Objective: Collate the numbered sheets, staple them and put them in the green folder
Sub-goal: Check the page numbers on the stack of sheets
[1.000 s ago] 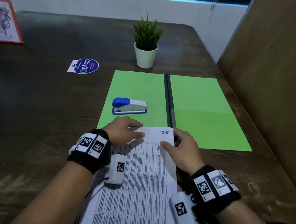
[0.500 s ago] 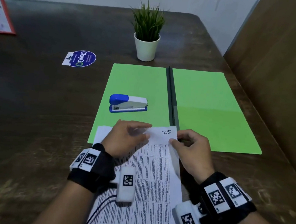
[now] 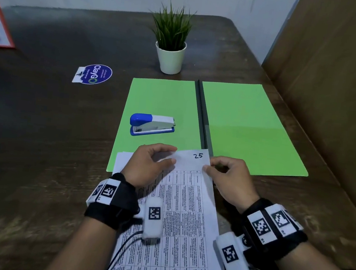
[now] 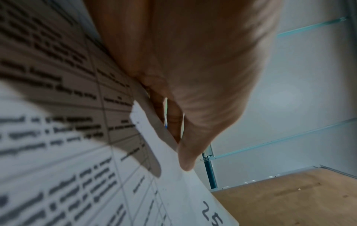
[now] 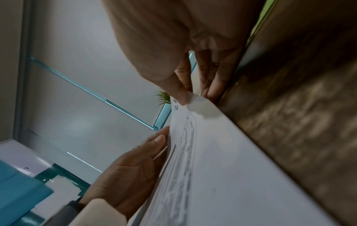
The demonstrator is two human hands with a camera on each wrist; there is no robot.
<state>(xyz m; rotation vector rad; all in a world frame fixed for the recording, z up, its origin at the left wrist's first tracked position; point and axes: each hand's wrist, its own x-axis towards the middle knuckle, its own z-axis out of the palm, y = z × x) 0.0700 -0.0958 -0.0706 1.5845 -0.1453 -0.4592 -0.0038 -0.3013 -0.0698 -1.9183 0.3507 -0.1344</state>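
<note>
stapler (image 3: 152, 125) on open green folder (image 3: 250, 129)

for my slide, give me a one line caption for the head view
Both hands, left hand and right hand, hold the sheet marked 25 before an open green folder bearing a stapler.

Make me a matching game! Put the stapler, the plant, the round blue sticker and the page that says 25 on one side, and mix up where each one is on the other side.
Things:
1. stapler
2. potted plant
3. round blue sticker
4. sheet numbered 25

Places:
A. stuck on the bare table, left of the folder
B. held at its top edge by both hands
C. lying on the left half of the open green folder
D. standing on the table behind the folder

Pairs: 1-C, 2-D, 3-A, 4-B
</note>
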